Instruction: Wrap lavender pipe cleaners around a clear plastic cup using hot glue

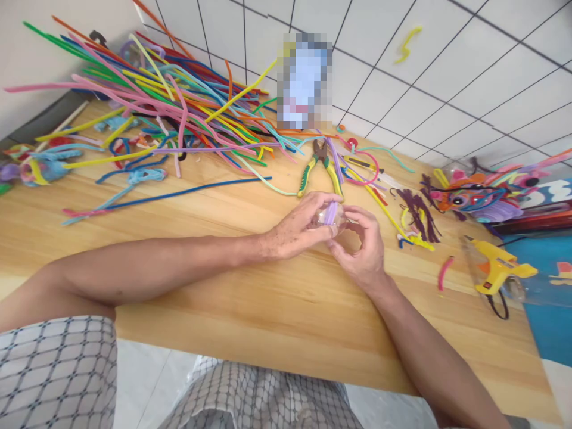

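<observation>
Between my two hands, above the middle of the table, is a small clear rounded piece of plastic (322, 215). A lilac pipe cleaner (331, 213) lies across or around it; which of the two I cannot tell. My left hand (295, 229) is closed around its left side, with thumb and fingers on either side. The fingers and thumb of my right hand (364, 250) curve in a ring and grip its right edge. Just beyond my fingers lie pliers (320, 158) with green and yellow handles, their handles spread apart.
A large heap of coloured pipe cleaners (179, 107) fills the back left. A blurred-out phone-like screen (305, 83) leans at the tiled wall. To the right are dark purple strands (420, 211), a colourful pipe-cleaner figure (482, 193) and a yellow glue gun (498, 265).
</observation>
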Motion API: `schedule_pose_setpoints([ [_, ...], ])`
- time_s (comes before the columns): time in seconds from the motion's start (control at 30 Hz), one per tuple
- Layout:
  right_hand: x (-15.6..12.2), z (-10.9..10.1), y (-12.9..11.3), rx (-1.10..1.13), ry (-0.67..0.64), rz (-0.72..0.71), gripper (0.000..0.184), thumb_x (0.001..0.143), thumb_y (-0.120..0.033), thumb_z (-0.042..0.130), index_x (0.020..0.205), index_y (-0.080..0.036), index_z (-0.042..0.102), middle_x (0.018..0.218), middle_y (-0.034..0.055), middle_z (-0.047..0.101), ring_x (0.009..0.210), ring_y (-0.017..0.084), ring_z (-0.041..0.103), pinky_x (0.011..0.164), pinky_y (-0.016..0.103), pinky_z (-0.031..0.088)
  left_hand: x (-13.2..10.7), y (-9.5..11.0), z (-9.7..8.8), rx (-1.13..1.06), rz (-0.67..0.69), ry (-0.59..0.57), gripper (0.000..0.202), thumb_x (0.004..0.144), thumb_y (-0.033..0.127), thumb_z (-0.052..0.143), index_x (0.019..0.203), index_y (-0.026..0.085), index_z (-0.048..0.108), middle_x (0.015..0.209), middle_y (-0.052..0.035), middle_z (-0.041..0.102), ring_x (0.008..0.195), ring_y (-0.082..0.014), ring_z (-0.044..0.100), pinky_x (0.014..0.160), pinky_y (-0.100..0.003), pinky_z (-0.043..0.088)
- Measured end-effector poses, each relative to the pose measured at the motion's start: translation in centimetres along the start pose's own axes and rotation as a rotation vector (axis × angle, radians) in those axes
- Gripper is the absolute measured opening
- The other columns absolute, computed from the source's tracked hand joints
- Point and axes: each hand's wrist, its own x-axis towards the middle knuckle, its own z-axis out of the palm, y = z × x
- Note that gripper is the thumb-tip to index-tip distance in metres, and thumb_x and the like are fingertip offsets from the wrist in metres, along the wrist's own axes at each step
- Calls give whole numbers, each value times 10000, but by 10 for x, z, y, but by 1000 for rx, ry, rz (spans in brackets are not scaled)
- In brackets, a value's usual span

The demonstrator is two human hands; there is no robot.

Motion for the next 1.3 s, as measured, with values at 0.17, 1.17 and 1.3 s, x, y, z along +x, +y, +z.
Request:
schedule_pose_setpoints([
  [0.17, 0, 1, 0, 7, 8, 4, 631, 912, -265, 859, 1466, -294, 557, 1450, 162, 653, 1335, 336, 680, 877, 480, 703, -1, 0, -1, 16, 23, 0, 517, 942, 372, 707, 1437, 256, 612, 1455, -127, 623, 1383, -316, 590, 1184, -477, 510],
  [1.17, -49, -113, -16, -112, 98, 674, 246, 897, -486, 807, 939, -249, 757, 908, 41, 780, 838, 233, 719, 802, 398, 585, -3, -19, -2, 293, 249, -107, 569, 991, 235, 643, 1540, 255, 494, 1553, -164, 555, 1530, -310, 532, 1315, -533, 451],
  [1.3, -26, -73, -28, -70, -58, 485, 433, 957, -449, 791, 1336, -274, 673, 1322, 114, 750, 1094, 270, 735, 950, 475, 625, -3, -17, -1, 265, 252, -116, 574, 993, 247, 650, 1546, 261, 494, 1547, -159, 551, 1527, -318, 528, 1302, -556, 457],
])
